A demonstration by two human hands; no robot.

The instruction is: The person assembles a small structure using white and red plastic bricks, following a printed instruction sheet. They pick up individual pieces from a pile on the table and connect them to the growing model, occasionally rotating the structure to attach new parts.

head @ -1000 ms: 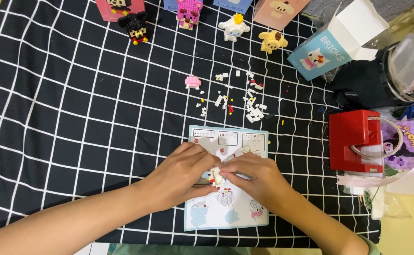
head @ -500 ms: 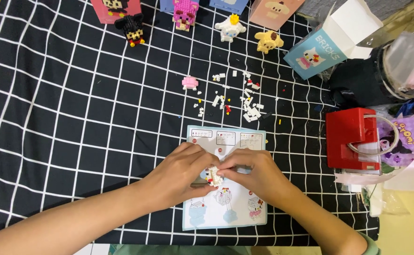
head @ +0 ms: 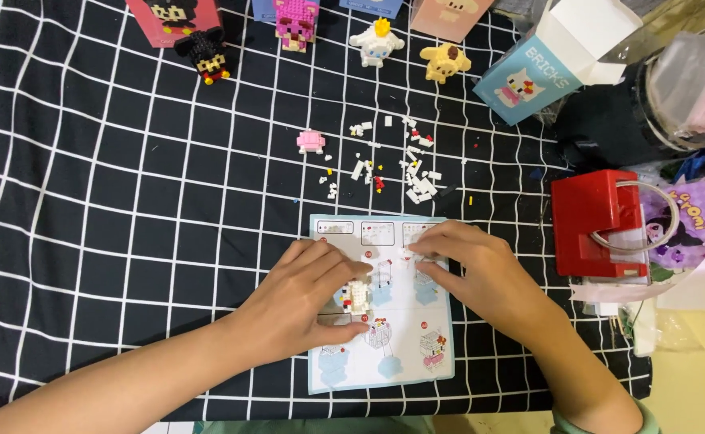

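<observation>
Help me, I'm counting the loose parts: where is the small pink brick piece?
In the head view, the small pink brick piece lies on the checked cloth, left of the scattered white bricks, below the pink figure.

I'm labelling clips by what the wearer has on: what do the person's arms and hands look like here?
Both forearms are bare, as are the left hand and right hand: no gloves, and no rings, watch or bracelets show. The only clothing in view is a strip of pale green sleeve at the bottom edge on the right arm. Fingernails look short and unpainted.
</observation>
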